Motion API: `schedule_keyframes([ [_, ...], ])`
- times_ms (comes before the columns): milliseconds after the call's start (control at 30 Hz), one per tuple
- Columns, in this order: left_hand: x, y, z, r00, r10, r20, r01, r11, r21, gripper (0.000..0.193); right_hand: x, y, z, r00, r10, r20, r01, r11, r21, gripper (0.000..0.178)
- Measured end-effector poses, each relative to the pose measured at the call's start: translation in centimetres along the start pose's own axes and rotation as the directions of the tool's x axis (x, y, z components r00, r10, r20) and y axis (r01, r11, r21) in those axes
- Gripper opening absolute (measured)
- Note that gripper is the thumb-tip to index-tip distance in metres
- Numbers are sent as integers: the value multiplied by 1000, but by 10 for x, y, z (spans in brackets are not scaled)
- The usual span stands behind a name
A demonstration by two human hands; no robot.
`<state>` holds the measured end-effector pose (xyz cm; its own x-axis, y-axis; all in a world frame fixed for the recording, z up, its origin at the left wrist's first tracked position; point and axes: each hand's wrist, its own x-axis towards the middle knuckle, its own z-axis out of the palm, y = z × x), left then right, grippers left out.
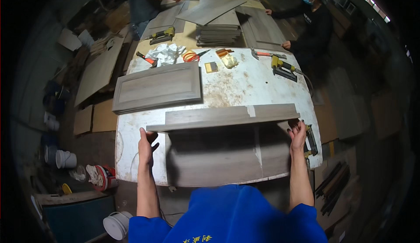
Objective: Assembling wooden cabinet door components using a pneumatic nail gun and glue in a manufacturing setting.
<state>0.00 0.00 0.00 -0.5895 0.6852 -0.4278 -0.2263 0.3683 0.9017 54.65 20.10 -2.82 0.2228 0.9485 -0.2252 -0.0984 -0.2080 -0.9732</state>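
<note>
- Head view, clock centred on the picture: long grey wood-grain board (pixel 223 124) just below centre, seen nearly edge-on, spanning both hands.
- Left hand (pixel 146 144), 8 o'clock: gripping the board's left end, thumb up, fingers curled under.
- Right hand (pixel 297 134), between 3 and 4 o'clock: closed on the board's right end, fingers bent around it.
- Wide grey panel (pixel 214 168), 6 o'clock, flat on the white worktable (pixel 271 92), under and nearer the body than the held board; dark shadow across it. Can't tell whether the two touch.
- Black nail gun (pixel 311 139) just outside the right hand, partly hidden by it.
- Stacked framed panels (pixel 157 88), 10 o'clock, on the table.
- 11 o'clock: white cloth (pixel 166 54); red-and-black hammer (pixel 146 59) just left of it; orange-handled scissors (pixel 192 57) on its right.
- 1 to 2 o'clock: second hammer (pixel 269 54), yellow-and-black nail gun (pixel 284 68) near it.
- 12 o'clock: pile of grey boards (pixel 218 35), far part of table.
- Masked co-worker (pixel 313 29), 1 to 2 o'clock, both hands at a panel; another co-worker (pixel 146 0), 11 o'clock, arm over the table.
- Floor, 8 o'clock: white bucket (pixel 66 159), red bucket (pixel 105 179).
</note>
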Motion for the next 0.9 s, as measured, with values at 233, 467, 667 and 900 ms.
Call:
schedule_keyframes([
  [233,-40,-69,-15,959,-254,125,227,954,197,70,-37,38,-55,933,354,56,-352,935,-50,64],
  [467,-92,-133,15,978,147,150,-208,769,604,58,-61,85,-101,948,-3,318,252,617,-745,51],
  [667,-102,-156,17,880,371,297,-445,424,789,75,-64,68,-101,830,-148,538,545,423,-724,50],
  [900,-97,-160,9,890,357,284,-433,468,770,73,-61,60,-102,787,-193,586,601,458,-655,44],
])
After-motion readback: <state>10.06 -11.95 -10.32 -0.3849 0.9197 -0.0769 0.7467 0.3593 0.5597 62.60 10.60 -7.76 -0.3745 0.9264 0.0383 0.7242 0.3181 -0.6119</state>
